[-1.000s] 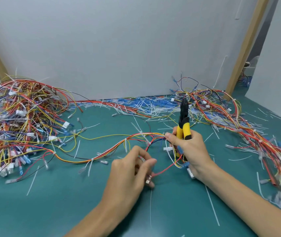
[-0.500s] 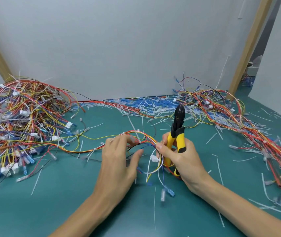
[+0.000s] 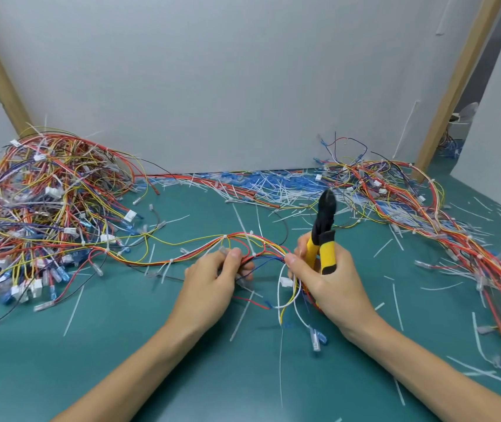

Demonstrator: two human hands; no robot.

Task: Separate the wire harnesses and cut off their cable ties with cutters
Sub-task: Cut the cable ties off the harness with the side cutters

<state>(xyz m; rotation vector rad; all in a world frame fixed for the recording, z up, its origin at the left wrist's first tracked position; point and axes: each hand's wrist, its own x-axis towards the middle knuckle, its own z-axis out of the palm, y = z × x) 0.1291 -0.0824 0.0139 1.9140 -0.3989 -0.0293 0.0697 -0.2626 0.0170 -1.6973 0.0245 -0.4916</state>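
A thin wire harness (image 3: 164,261) of red, yellow, white and blue wires runs from the left pile across the green table to my hands, bound by white cable ties (image 3: 224,237). My left hand (image 3: 212,280) pinches its wires between thumb and fingers. My right hand (image 3: 326,283) grips the yellow-handled cutters (image 3: 322,229), black jaws pointing up and shut, and its thumb pins the harness strands against the handles. Loose ends with blue terminals (image 3: 316,339) hang below my right hand.
A big tangled pile of harnesses (image 3: 39,208) fills the left side. Another bundle (image 3: 444,226) stretches along the right. Cut white ties (image 3: 273,190) litter the back of the green table (image 3: 121,345). A grey wall stands behind, with wooden posts at both sides.
My left hand slid right along the harness, closer to my right hand, and now pinches the wires. The cutters stay upright in my right hand; the view shifted slightly.
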